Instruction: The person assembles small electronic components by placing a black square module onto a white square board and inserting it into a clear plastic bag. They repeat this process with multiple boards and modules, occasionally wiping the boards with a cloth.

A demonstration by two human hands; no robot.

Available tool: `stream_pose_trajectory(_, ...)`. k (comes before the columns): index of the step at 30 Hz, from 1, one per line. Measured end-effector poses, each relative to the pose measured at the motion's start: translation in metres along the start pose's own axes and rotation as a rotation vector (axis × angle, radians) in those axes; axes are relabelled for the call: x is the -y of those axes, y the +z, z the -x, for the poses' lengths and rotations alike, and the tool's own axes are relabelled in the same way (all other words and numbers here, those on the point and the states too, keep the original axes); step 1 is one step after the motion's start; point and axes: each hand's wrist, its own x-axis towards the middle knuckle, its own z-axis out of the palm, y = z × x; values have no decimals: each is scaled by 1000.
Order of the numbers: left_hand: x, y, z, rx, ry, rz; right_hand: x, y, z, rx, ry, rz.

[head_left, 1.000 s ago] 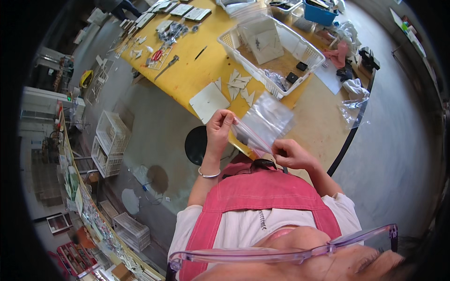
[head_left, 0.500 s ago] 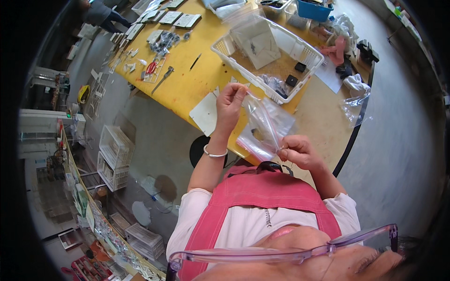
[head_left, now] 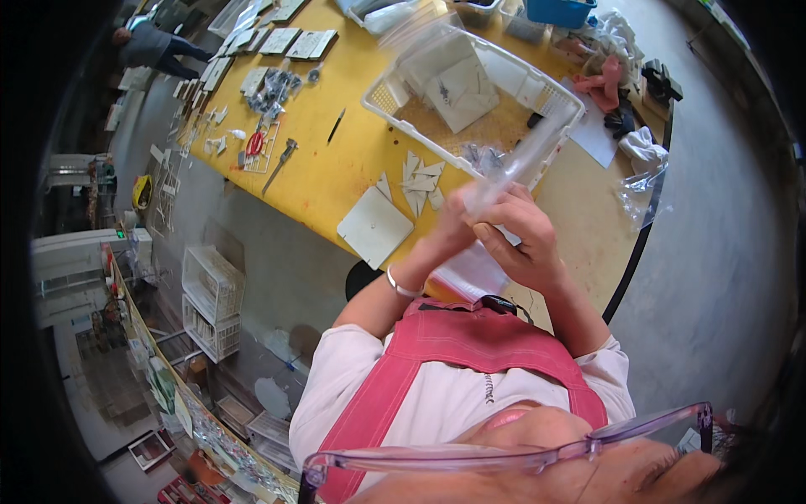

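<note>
My right hand [head_left: 525, 239] is closed on a clear plastic zip bag [head_left: 510, 172], its thumb and fingers pinching the lower end. The bag points up and to the right, smeared by motion, over the near side of a white plastic basket [head_left: 424, 133]. My left hand [head_left: 453, 223], with a bangle at the wrist, meets the right hand at the bag's lower end. Its fingers are blurred and partly hidden. More clear bags [head_left: 470, 270] lie beneath my hands at the table edge. A square pale plate [head_left: 375, 225] lies to the left, beside several pale slivers [head_left: 422, 181].
The basket holds flat plates and small bagged parts. On the yellow table [head_left: 336, 181] are a pen [head_left: 336, 126], a caliper [head_left: 280, 165], red-handled cutters [head_left: 255, 143] and stacked plates [head_left: 311, 44]. A blue bin [head_left: 561, 15] and crumpled cloths [head_left: 600, 84] sit far right. Another person [head_left: 155, 50] stands far left.
My hands have come together; before, they stretched the bag between them. The bag now sticks up to the right from my right hand. My left hand has moved down and right, uncovering the slivers.
</note>
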Motion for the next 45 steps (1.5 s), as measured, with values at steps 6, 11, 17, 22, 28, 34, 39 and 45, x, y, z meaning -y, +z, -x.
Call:
stream_pose_trajectory(6, 124, -33, -131, -234, -240, 320, -35, -7, 29, 2, 253, 150)
stream_pose_trajectory(11, 251, -54, -179, -252, -472, 546, -79, 11, 120, -71, 751, 19)
stream_pose_trajectory(17, 216, -83, -132, -610, -221, 69, -120, 34, 233, 298, 1084, 179)
stream_pose_trajectory(22, 132, -100, -15, -631, -406, 236, -139, 62, 267, 554, 958, 275)
stream_pose_trajectory(28, 138, -25, 170, -693, -799, 303, -130, 113, 270, 795, 780, 194)
stream_pose_trajectory(34, 110, 59, 270, -707, -980, 370, -143, 134, 307, 807, 518, 426)
stream_pose_trajectory(39, 95, 92, 301, -728, -988, 433, -145, 133, 309, 748, 578, 412)
stream_pose_trajectory(45, 90, 112, 308, -684, -1022, 448, -163, 124, 317, 761, 744, 248)
